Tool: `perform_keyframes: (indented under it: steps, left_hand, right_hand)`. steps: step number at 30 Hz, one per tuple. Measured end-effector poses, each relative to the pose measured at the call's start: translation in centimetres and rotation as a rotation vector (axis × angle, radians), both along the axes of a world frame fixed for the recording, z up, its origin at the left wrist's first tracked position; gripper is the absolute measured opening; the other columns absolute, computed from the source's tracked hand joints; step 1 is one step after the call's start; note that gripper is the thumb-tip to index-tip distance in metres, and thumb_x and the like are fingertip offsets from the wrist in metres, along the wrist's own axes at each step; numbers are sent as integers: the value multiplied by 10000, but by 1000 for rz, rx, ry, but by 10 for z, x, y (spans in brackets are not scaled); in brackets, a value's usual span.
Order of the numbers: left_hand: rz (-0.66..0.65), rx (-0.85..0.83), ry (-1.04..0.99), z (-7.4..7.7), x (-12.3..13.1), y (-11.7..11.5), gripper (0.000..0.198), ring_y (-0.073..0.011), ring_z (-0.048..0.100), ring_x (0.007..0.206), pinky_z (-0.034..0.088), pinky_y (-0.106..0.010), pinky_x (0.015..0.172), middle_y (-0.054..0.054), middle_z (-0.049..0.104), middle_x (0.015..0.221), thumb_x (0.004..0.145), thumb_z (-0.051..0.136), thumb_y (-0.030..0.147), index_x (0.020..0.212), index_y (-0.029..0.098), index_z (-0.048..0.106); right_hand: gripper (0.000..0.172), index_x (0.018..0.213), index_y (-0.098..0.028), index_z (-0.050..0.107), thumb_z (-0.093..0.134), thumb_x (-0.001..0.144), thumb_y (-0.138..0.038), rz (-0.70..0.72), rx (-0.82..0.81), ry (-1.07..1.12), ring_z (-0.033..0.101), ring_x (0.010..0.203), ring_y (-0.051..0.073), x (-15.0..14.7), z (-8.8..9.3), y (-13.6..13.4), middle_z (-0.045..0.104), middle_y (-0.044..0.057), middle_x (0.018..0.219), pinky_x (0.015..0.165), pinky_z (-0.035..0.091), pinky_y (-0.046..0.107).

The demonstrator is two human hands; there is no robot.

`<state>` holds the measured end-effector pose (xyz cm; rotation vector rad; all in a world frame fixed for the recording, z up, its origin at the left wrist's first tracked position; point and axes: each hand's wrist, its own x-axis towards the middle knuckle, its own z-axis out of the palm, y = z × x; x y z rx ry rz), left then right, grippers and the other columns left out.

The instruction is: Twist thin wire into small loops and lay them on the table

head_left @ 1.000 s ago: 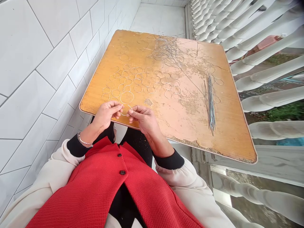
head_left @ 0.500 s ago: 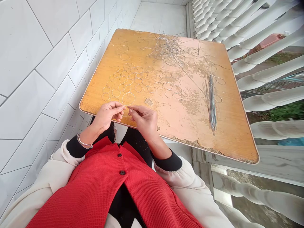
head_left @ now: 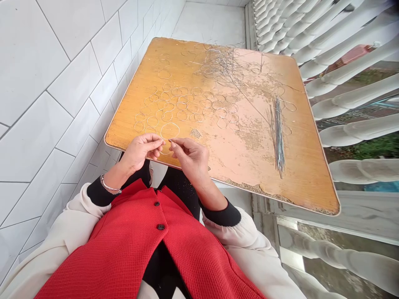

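Note:
A thin wire ring (head_left: 170, 123) stands up between my two hands over the near edge of the table. My left hand (head_left: 144, 150) pinches the lower left of the wire between thumb and forefinger. On the other side, my right hand (head_left: 190, 155) grips the wire close by with thumb and fingertips. The exact join of the wire is too small to make out. Just beyond the hands, several finished-looking wire rings (head_left: 181, 104) lie in loose rows on the wooden table (head_left: 124, 120).
A tangled heap of wire pieces (head_left: 222, 60) lies at the table's far side. To the right rests a bundle of straight wires (head_left: 279, 141). A tiled wall (head_left: 75, 104) runs along the left, and a white balustrade (head_left: 352, 97) along the right.
My right hand has shifted slightly to the right and down, and the ring between my hands looks a little wider. My left hand has hardly moved.

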<state>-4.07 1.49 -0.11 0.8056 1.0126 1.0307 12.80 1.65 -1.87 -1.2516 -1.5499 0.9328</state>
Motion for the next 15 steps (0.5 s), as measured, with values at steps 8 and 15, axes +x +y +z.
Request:
perform_keyframes:
  steps: [8,15]
  left_hand:
    - [-15,15,29,-2,-1,1,131,-40,541,514,407,-152,471,14,632,677,800,722,244,759,139,655]
    - [-55,33,90,-2,0,1,172,-48,565,525,431,-151,478,9,641,681,795,733,272,740,141,636]
  right_hand:
    - [322,797,-202,722,675,815,-520,72,-206,237,531,522,96,2,7,4,667,6,695,562,467,255]
    - [337,732,-204,684,718,757,-538,74,-279,293,480,495,86,0,6,9,644,1,665,524,429,249]
